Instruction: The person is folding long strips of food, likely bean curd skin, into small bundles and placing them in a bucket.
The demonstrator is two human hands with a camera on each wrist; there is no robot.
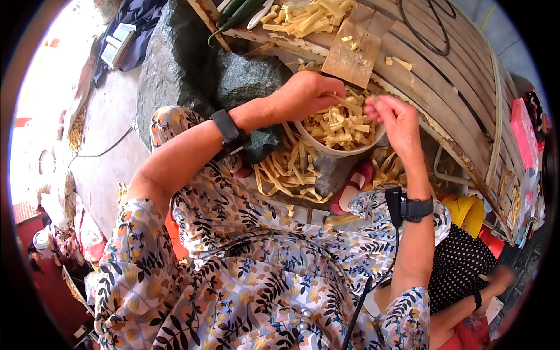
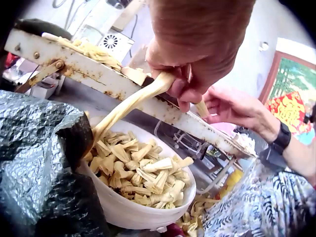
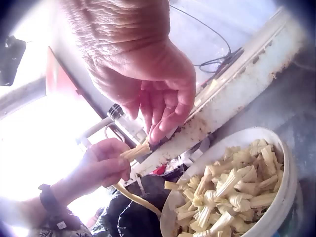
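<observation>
My left hand [image 1: 309, 96] pinches a long, pale yellow rope-like strip [image 2: 133, 106] between thumb and fingers. One end of the strip hangs toward the bucket, while its short frayed end [image 3: 138, 150] sticks out toward the other hand. My right hand [image 1: 396, 119] is beside that short end, fingers loosely bent and fingertips right at it, thumb apart from them. Below both hands stands a white bucket [image 2: 133, 217] heaped with short knotted yellow pieces [image 2: 143, 173], which also show in the right wrist view.
A dark green plastic bag [image 1: 251, 79] lies against the bucket's left side. Behind is a slatted bench [image 1: 443, 87] with a rusty metal edge, bearing a wooden board [image 1: 356, 49] and more yellow pieces [image 1: 315, 17]. Loose strips [image 1: 291, 169] lie below. Another person's arm [image 1: 466, 303] shows at lower right.
</observation>
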